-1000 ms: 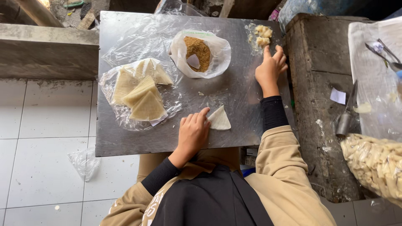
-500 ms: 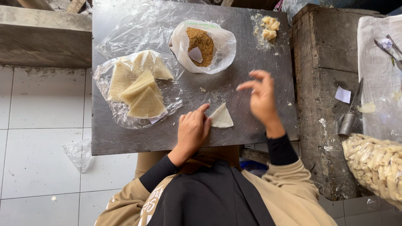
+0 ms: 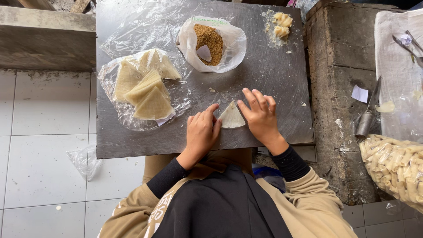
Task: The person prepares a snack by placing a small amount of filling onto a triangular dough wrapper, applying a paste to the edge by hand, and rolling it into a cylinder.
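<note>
A pale triangular pastry wrapper [image 3: 231, 117] lies near the front edge of a grey metal table [image 3: 264, 79]. My left hand [image 3: 202, 132] rests on the wrapper's left edge, fingers curled. On its right side my right hand [image 3: 261, 116] presses down with spread fingers. A clear plastic bag holding a stack of triangular wrappers [image 3: 143, 89] lies to the left. Behind the hands stands an open white bag of brown crumbly filling [image 3: 210, 40] with a small white scoop in it. A lump of yellowish paste [image 3: 281, 24] sits at the table's far right corner.
A rough concrete block [image 3: 339, 88] stands right of the table, with a metal tool [image 3: 365, 121] and a paper scrap on it. A bag of pale rolled pastries [image 3: 396, 165] lies at the far right. White floor tiles [image 3: 44, 132] and a crumpled plastic bag [image 3: 83, 161] are at left.
My right hand has come back from the yellowish paste at the far right corner and now presses on the wrapper's right side. My left hand has stayed on the wrapper.
</note>
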